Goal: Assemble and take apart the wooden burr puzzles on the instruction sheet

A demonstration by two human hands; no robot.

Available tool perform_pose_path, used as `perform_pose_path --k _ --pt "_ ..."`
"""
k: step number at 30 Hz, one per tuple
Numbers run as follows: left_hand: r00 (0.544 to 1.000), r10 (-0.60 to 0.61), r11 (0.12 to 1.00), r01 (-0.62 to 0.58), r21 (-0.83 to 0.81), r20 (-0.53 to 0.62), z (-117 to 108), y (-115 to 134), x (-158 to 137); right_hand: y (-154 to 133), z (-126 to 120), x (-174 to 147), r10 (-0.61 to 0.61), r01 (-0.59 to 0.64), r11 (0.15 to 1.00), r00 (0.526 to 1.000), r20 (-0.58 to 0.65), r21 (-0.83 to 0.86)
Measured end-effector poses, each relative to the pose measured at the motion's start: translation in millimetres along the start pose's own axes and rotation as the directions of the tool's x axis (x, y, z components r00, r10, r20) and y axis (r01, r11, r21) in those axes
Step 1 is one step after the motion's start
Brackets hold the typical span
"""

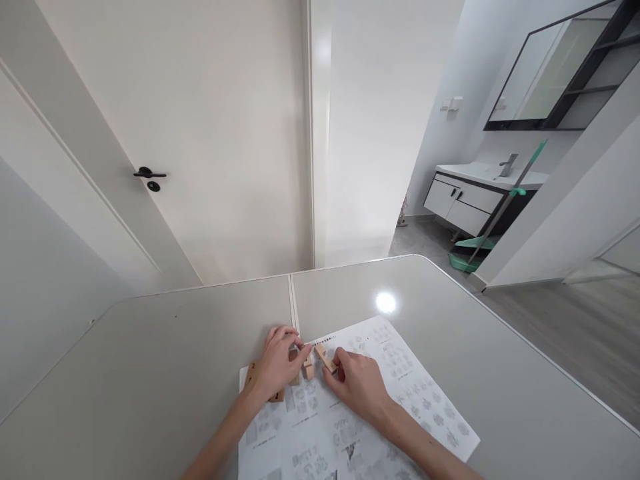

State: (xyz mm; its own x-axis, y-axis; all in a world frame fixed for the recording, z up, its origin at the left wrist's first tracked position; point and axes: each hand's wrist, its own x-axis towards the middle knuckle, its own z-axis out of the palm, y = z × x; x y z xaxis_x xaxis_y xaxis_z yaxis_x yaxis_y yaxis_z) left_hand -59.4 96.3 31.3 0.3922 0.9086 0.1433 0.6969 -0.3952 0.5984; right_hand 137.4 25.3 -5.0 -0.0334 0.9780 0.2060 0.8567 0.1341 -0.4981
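My right hand (360, 383) pinches one end of a long, narrow wooden block (324, 358) between thumb and fingers, and the block slants over the printed sheet. To its left, my left hand (277, 363) curls over several wooden pieces, with its thumb and fingertips closed round a small wooden block (308, 369). Part of that block is hidden under the fingers. Beneath the left palm and wrist, a darker wooden piece (277, 396) with a black mark shows partly. Both hands rest over the white printed sheet (405, 400), which carries grey diagrams.
The sheet lies on a glossy grey table (165, 373) with a seam (293, 303) across it and a bright reflection near the far side. Beyond stand a pale door (225, 133), a washbasin cabinet (465, 200) and a green dustpan (465, 261) with a long handle.
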Motion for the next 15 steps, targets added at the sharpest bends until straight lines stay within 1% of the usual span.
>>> perform_pose_path --k 6,12,15 --pt "0.999 0.027 1.000 -0.027 0.008 0.024 1 -9 -3 -8 8 2 -0.019 0.021 0.999 0.999 0.036 -0.045" --pt "0.998 0.064 0.998 -0.064 0.018 0.000 -1 -13 -6 -17 5 5 -0.049 0.055 0.995 0.996 0.075 -0.078" --pt "0.998 0.064 0.998 -0.064 0.030 -0.001 -2 -14 -7 -19 4 6 -0.069 0.078 0.992 0.993 0.096 -0.095"
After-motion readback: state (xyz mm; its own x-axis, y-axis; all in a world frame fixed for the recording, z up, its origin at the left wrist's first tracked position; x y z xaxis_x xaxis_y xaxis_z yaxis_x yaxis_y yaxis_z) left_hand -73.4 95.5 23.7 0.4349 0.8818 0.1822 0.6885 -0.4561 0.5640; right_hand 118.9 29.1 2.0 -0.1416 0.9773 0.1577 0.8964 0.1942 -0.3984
